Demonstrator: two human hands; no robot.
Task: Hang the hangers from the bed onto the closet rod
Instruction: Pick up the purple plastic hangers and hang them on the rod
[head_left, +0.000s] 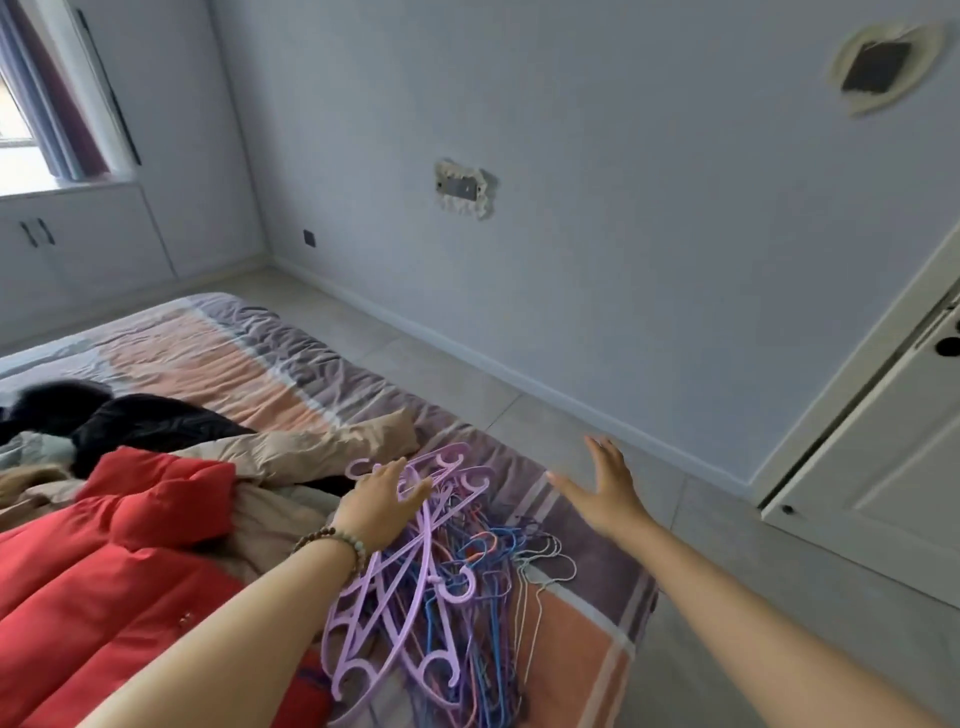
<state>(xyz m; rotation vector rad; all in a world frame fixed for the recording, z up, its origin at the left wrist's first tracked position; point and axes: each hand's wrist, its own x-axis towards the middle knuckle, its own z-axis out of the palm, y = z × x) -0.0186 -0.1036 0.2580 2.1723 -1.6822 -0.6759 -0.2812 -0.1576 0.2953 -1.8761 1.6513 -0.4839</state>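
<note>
Left hand (382, 501) over hanger pile (431, 597) on bed (249, 353), fingers extended, gripping nothing; right hand (605, 486) right of the pile, fingers spread.

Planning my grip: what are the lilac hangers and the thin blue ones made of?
Lilac hangers: likely moulded plastic, matte; broad flat scrolled arms. Thin blue hangers: probably coated wire; slender bent outlines.

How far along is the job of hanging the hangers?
Nothing looks done yet: the hangers lie in one tangled pile on the bed. In hand: the left hand reaches over the purple ones with straight fingers, gripping nothing; the right hand is open beside the pile. Left: lifting them and hanging every one; the closet rod is not in view.
</note>
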